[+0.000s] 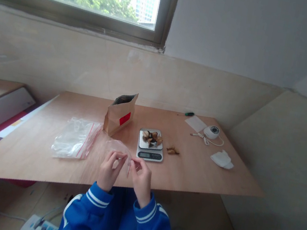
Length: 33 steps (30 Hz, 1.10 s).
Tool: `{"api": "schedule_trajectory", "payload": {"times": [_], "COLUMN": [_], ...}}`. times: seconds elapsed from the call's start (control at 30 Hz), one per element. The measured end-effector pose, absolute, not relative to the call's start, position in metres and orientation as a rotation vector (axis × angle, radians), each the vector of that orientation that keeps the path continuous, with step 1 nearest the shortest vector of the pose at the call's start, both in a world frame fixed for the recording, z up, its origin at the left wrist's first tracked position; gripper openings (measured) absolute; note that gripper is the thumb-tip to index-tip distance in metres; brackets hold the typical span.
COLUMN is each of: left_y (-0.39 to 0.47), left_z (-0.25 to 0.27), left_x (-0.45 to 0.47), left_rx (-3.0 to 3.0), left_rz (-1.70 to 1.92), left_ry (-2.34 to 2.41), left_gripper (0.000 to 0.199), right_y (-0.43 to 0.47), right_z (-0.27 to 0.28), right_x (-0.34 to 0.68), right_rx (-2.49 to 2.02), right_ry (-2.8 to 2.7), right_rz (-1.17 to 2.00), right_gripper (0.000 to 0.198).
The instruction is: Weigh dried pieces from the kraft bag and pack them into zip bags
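Observation:
Near the table's front edge, my left hand (110, 169) and my right hand (141, 178) both pinch a clear zip bag (118, 146). The bag is thin and see-through, with a red line along its edge between my fingers; whether its mouth is parted I cannot tell. Just beyond my right hand stands a digital kitchen scale (150, 156), its reading too small to make out. Dried brown-and-cream pieces (152, 138) lie heaped on its plate. A few more brown pieces (173, 150) rest on the wood to the right of the scale.
An open kraft paper pouch (119, 117) with a red label stands behind the bag. Left lies a stack of clear zip bags (73, 138). Toward the right are a white round device (211, 131) with a cable, crumpled white tissue (223, 159), a paper sheet (195, 123) and a green-handled screwdriver (189, 114).

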<state>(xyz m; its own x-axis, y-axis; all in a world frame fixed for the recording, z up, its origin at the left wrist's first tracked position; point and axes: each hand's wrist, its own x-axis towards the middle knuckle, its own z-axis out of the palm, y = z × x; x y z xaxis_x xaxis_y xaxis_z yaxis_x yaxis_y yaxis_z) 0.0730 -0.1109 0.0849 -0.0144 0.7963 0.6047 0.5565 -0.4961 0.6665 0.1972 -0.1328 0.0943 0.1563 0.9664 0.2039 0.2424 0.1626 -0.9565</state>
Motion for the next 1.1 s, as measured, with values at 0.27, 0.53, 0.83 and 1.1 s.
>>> {"api": "schedule_trajectory", "payload": {"times": [0.27, 0.53, 0.83, 1.1], "left_y": [-0.122, -0.129, -0.131, -0.134], "left_z": [0.087, 0.087, 0.077, 0.08], "left_x": [0.082, 0.084, 0.085, 0.083], "left_rx": [1.91, 1.819, 1.575, 1.536], "left_rz": [1.61, 1.38, 1.427, 1.471], "left_ry": [1.497, 1.127, 1.004, 1.08], "left_gripper": [0.027, 0.036, 0.035, 0.024], "right_y": [-0.135, -0.135, -0.144, -0.148], "right_z": [0.091, 0.098, 0.102, 0.107], "right_x": [0.199, 0.202, 0.208, 0.212], "right_rx": [-1.366, -1.351, -1.28, -1.319], "right_ry": [-1.156, -1.094, -1.115, -1.116], "right_rz": [0.871, 0.911, 0.975, 0.993], "right_gripper": [0.023, 0.031, 0.03, 0.034]}}
